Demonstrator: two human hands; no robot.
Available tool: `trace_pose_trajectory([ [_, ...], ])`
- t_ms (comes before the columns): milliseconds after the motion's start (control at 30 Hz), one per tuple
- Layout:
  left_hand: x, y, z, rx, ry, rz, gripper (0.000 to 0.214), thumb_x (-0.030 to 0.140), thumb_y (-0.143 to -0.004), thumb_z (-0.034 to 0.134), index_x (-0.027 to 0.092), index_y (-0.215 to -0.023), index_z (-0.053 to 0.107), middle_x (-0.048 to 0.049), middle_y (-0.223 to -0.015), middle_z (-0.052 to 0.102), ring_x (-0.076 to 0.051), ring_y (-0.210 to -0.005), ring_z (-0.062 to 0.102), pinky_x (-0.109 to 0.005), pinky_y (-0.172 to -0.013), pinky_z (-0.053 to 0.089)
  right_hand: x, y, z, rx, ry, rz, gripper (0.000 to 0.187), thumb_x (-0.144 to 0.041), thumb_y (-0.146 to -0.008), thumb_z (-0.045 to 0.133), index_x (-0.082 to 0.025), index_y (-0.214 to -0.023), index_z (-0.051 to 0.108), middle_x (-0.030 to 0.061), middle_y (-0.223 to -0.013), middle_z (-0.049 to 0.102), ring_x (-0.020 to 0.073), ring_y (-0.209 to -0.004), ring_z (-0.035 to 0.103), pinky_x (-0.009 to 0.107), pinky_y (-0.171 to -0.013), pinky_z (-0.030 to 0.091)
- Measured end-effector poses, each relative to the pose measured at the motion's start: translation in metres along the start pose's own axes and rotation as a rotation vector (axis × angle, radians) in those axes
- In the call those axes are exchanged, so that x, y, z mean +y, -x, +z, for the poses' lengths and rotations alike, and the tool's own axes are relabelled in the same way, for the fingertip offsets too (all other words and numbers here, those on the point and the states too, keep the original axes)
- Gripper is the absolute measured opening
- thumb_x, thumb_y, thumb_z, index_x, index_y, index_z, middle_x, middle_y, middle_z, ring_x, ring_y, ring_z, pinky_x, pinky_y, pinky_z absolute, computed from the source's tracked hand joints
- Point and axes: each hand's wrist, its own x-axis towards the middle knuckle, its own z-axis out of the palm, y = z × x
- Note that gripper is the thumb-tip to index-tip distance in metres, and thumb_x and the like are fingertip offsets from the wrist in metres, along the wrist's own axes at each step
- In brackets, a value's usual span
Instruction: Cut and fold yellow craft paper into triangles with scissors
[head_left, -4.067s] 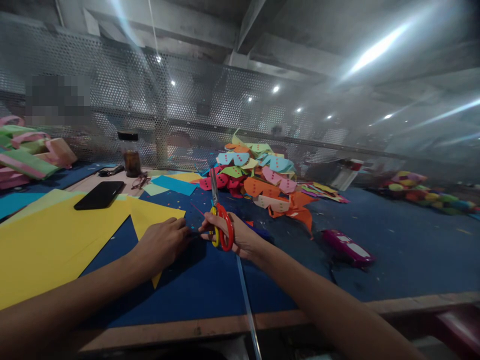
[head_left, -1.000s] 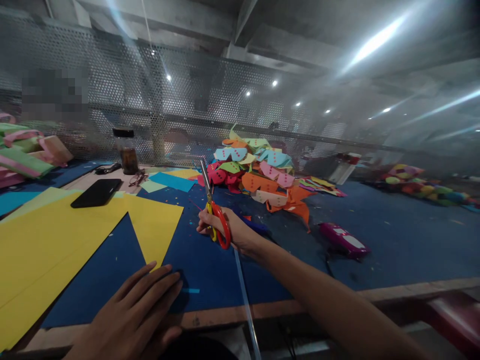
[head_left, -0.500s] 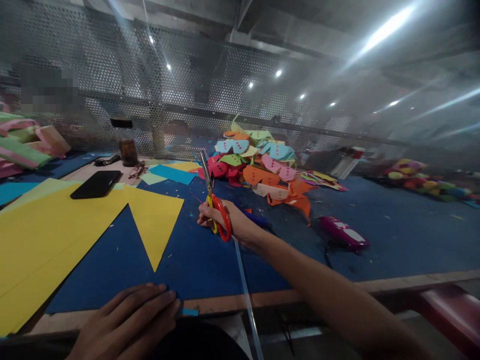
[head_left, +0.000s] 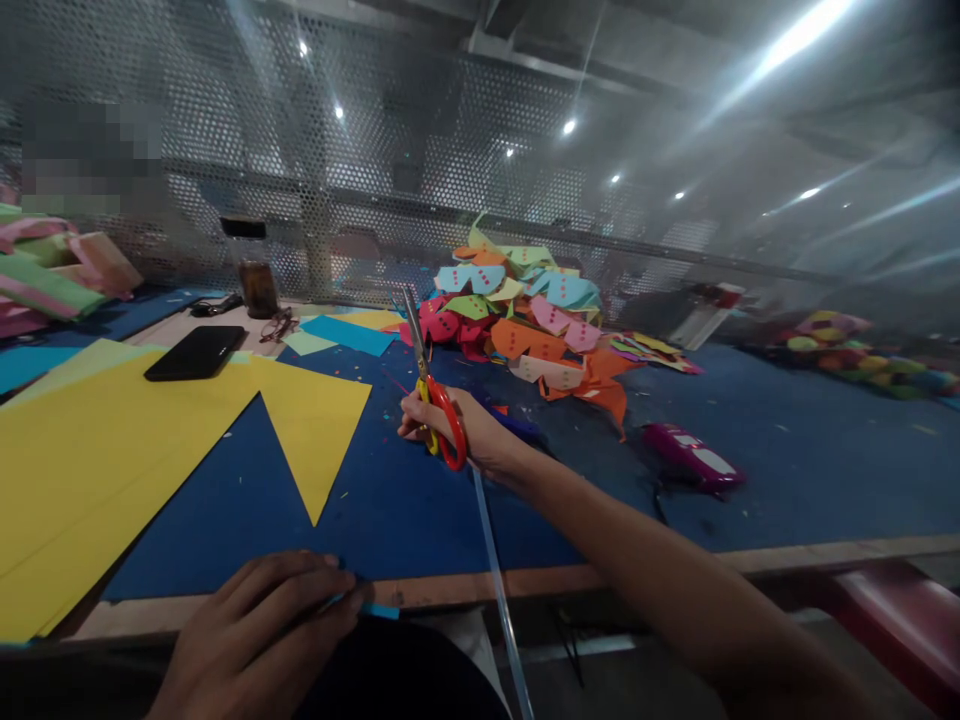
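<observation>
My right hand [head_left: 457, 425] is wrapped round a pair of scissors [head_left: 435, 385] with red and yellow handles, held above the blue tabletop. The blades point up and away from me, slightly parted. At the table's front edge, my left hand [head_left: 262, 630] has its fingers together around a small blue paper piece [head_left: 384, 610], whose end sticks out past the fingertips. Most of that piece is hidden. Left of the scissors lies a yellow paper triangle [head_left: 319, 420], beside large yellow sheets [head_left: 112, 450].
A black phone [head_left: 196, 353] rests on the sheets, with a jar [head_left: 257, 280] behind it. Folded paper shapes [head_left: 536, 330] are heaped at the back. A purple object [head_left: 690, 458] lies right. A translucent strip [head_left: 495, 580] crosses the front edge. A red seat [head_left: 892, 630] is lower right.
The whole view has shifted slightly, with the table sitting a little higher. My right hand still grips the scissors. More blue paper shows between the left hand's fingers.
</observation>
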Motion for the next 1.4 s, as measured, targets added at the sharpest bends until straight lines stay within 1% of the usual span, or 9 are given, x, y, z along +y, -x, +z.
trace_pose_trajectory([
  [300,0.007,-0.002,0.003,0.000,-0.085,0.005,0.024,0.013,-0.094,0.061,0.022,-0.112,0.075,-0.0040,-0.098,0.076,-0.018,-0.092,0.068,-0.030,-0.088,0.052,0.001,-0.001,-0.001,0.006,0.033,-0.014,0.049,-0.063,-0.072,0.079,-0.017,-0.080,0.062,0.0011,-0.079,0.066,0.0130,-0.076,0.066,0.026,-0.077,0.055],
  [467,0.010,-0.003,0.002,0.018,-0.032,-0.022,0.020,0.012,-0.094,0.063,0.021,-0.106,0.075,-0.0031,-0.094,0.077,-0.018,-0.091,0.068,-0.028,-0.085,0.052,-0.001,0.000,0.001,0.004,0.017,-0.001,0.048,-0.062,-0.072,0.080,-0.017,-0.080,0.062,0.0011,-0.077,0.066,0.0130,-0.078,0.067,0.026,-0.078,0.055],
  [700,0.018,-0.009,0.005,0.048,0.083,-0.129,0.018,0.007,-0.089,0.066,0.020,-0.100,0.073,-0.0031,-0.091,0.076,-0.017,-0.089,0.067,-0.028,-0.083,0.052,-0.002,0.000,0.001,0.002,0.000,0.012,0.049,-0.060,-0.069,0.082,-0.017,-0.080,0.062,0.0017,-0.077,0.067,0.0138,-0.078,0.067,0.027,-0.080,0.055],
  [833,0.017,-0.018,-0.005,0.041,0.258,-0.297,0.013,0.013,-0.092,0.063,0.023,-0.094,0.070,-0.0004,-0.087,0.074,-0.014,-0.083,0.069,-0.022,-0.075,0.054,-0.002,0.000,0.001,0.013,0.012,-0.005,0.048,-0.061,-0.071,0.080,-0.018,-0.081,0.063,0.0019,-0.077,0.068,0.0141,-0.077,0.067,0.027,-0.078,0.055],
  [933,0.005,-0.036,-0.020,0.016,0.393,-0.543,0.007,0.031,-0.090,0.068,0.026,-0.086,0.069,0.0022,-0.084,0.074,-0.015,-0.078,0.071,-0.018,-0.066,0.055,-0.006,0.001,0.001,0.020,0.033,-0.025,0.049,-0.063,-0.072,0.078,-0.017,-0.079,0.063,0.0018,-0.077,0.067,0.0136,-0.075,0.066,0.026,-0.076,0.054],
  [1000,-0.009,-0.054,-0.029,-0.105,0.494,-0.705,0.015,0.040,-0.085,0.072,0.026,-0.079,0.071,0.0027,-0.082,0.074,-0.015,-0.072,0.070,-0.019,-0.063,0.055,-0.010,0.003,0.001,0.032,0.017,-0.028,0.050,-0.063,-0.069,0.080,-0.017,-0.080,0.063,0.0010,-0.078,0.066,0.0136,-0.075,0.066,0.027,-0.077,0.054],
  [1100,-0.034,-0.087,-0.032,-0.039,0.663,-0.934,0.025,0.047,-0.080,0.074,0.023,-0.072,0.071,0.0014,-0.070,0.070,-0.015,-0.067,0.065,-0.021,-0.059,0.051,-0.015,0.005,0.001,0.046,-0.040,-0.027,0.050,-0.060,-0.067,0.083,-0.018,-0.081,0.063,-0.0006,-0.078,0.064,0.0137,-0.073,0.066,0.029,-0.075,0.054],
  [1233,-0.060,-0.126,-0.021,-0.004,0.865,-0.945,0.029,0.046,-0.068,0.080,0.019,-0.066,0.071,-0.0003,-0.061,0.066,-0.013,-0.059,0.058,-0.024,-0.057,0.047,-0.018,0.006,0.000,0.030,-0.057,-0.036,0.047,-0.058,-0.068,0.083,-0.018,-0.082,0.062,-0.0003,-0.078,0.064,0.0137,-0.070,0.065,0.028,-0.070,0.054],
  [1400,-0.074,-0.149,-0.004,-0.117,0.961,-0.953,0.030,0.046,-0.066,0.081,0.018,-0.067,0.070,0.0007,-0.059,0.064,-0.012,-0.056,0.054,-0.026,-0.057,0.045,-0.017,0.005,-0.002,0.051,-0.037,-0.058,0.051,-0.061,-0.067,0.083,-0.018,-0.086,0.062,0.0002,-0.080,0.064,0.0138,-0.069,0.065,0.027,-0.066,0.052],
])
